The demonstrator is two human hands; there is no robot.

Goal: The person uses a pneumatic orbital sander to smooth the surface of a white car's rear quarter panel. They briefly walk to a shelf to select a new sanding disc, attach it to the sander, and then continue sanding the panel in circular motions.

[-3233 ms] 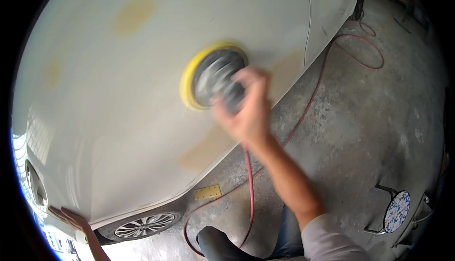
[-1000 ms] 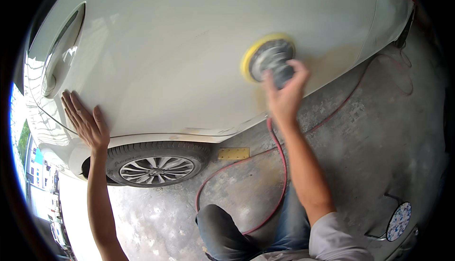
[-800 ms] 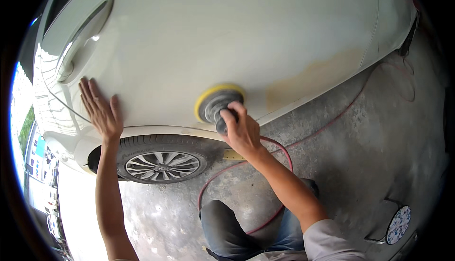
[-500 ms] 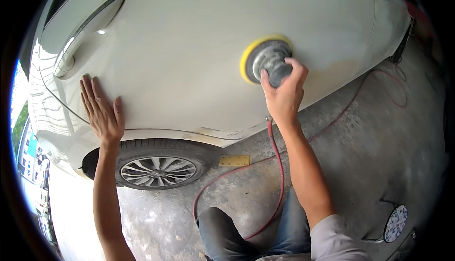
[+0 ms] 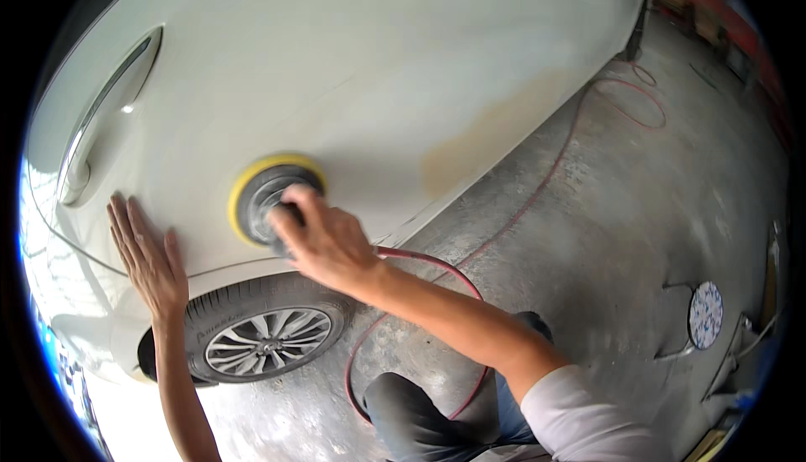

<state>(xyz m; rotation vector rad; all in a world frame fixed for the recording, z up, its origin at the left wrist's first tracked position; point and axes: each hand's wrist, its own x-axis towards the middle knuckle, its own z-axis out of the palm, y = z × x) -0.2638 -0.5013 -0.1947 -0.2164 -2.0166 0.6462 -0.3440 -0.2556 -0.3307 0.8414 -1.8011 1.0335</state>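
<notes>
My right hand is closed round an air sander, a round grey-black tool with a yellow pad rim. Its pad lies against the pale car door panel, just above the wheel arch. From the tool's rear a red air hose loops down to the floor. Flat on the panel, below the door handle, rests my left hand with its fingers stretched out and nothing in it. Beneath both hands sits the car wheel. The sander's underside is hidden against the panel.
A tan patch shows along the door's lower edge. The hose runs on over the concrete floor to the far right. At the right stands a low stool with a speckled round seat. My bent knees are close below the wheel.
My right hand has swept the sander left and downward across the panel, toward my left hand. The whole view has shifted, showing more floor on the right. My left hand stays on the panel.
</notes>
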